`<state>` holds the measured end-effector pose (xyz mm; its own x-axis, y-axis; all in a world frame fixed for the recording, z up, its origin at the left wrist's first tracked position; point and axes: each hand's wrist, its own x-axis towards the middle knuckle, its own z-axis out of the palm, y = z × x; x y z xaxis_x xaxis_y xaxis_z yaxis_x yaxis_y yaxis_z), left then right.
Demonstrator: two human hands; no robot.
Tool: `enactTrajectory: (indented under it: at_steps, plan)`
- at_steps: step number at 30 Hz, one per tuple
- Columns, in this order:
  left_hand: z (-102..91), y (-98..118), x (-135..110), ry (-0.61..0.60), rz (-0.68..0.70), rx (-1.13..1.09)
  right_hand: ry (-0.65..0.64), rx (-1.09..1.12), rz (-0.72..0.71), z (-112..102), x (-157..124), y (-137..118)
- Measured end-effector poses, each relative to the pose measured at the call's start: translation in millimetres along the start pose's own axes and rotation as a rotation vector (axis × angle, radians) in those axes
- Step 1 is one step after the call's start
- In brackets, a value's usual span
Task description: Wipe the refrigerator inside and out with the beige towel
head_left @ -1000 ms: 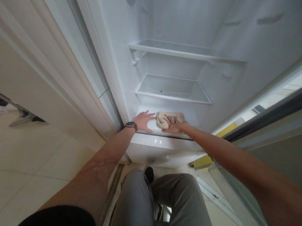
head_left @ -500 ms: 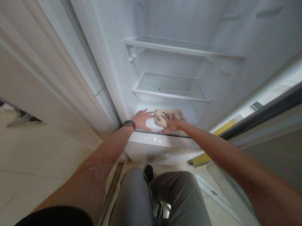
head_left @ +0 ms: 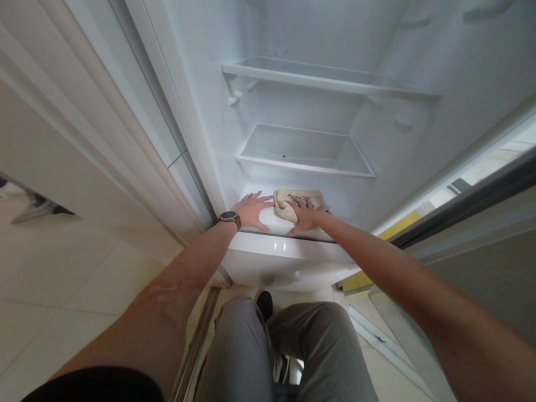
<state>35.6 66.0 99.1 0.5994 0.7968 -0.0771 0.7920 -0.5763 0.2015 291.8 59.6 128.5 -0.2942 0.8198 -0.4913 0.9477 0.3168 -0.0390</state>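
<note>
My left hand (head_left: 253, 211), with a watch (head_left: 228, 216) on its wrist, lies with fingers spread on the white bottom of the fridge, near its front edge. To its right is a folded beige cloth (head_left: 284, 208) with dark lettering on it. My right hand (head_left: 305, 215) rests over the cloth, its fingers on top and its thumb toward the front edge. The hand hides part of the lettering.
Above my hands are a lower glass shelf (head_left: 305, 149) with a white frame and an upper shelf (head_left: 325, 81). A white panel (head_left: 383, 338) lies on the floor at the right. The open door (head_left: 481, 197) stands at the right.
The fridge and shelves sit slightly differently in the view. My right hand and the cloth are in nearly the same place, and my left hand stays spread on the fridge bottom.
</note>
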Motion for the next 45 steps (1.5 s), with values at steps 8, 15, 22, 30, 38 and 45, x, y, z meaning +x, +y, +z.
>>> enactTrajectory:
  at_steps: [8,15,22,30,38,45]
  plan:
    - [4.4,-2.0,1.4,0.006,0.0,-0.006,0.03,0.02,0.013,-1.3,6.2,0.0]
    - [5.7,-3.2,1.7,0.013,0.001,-0.02,0.053,0.037,0.011,-4.4,3.1,-3.6]
    - [4.2,-2.4,1.7,0.008,0.005,-0.019,0.052,0.022,0.008,-5.0,4.1,-3.4]
    - [5.2,-3.7,2.1,0.018,0.007,-0.017,0.051,0.019,0.007,-3.1,9.2,-1.4]
    - [5.5,-2.7,1.5,0.022,0.005,-0.017,0.056,0.014,0.011,-3.9,7.0,-2.6]
    - [7.4,-5.1,2.2,0.035,0.016,-0.018,0.049,0.02,0.002,-3.5,8.7,-1.2]
